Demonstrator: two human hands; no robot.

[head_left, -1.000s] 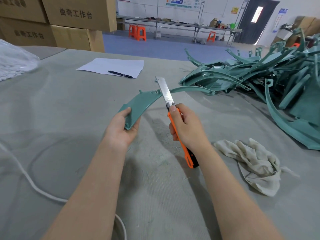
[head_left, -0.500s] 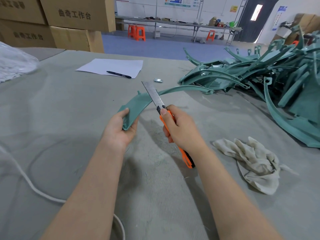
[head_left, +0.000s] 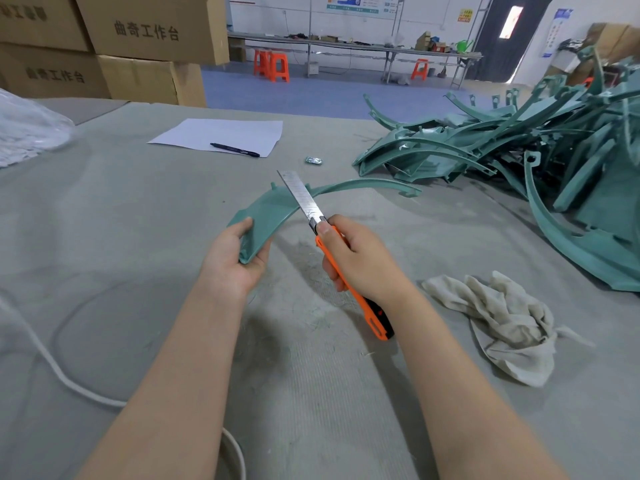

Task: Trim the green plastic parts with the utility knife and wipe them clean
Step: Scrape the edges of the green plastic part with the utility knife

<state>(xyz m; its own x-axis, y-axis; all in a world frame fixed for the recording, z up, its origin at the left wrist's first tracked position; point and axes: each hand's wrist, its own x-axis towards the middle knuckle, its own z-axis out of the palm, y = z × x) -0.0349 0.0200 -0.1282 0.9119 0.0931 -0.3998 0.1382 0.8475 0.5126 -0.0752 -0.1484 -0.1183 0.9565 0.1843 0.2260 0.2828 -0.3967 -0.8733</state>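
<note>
Grey table, green parts, workshop perhaps

right: parts pile, rag | left: cord | centre table open

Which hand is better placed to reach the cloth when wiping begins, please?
Likely the right hand, though it holds the utility knife: the cloth lies beside that forearm, while the left hand grips the green part.
</note>
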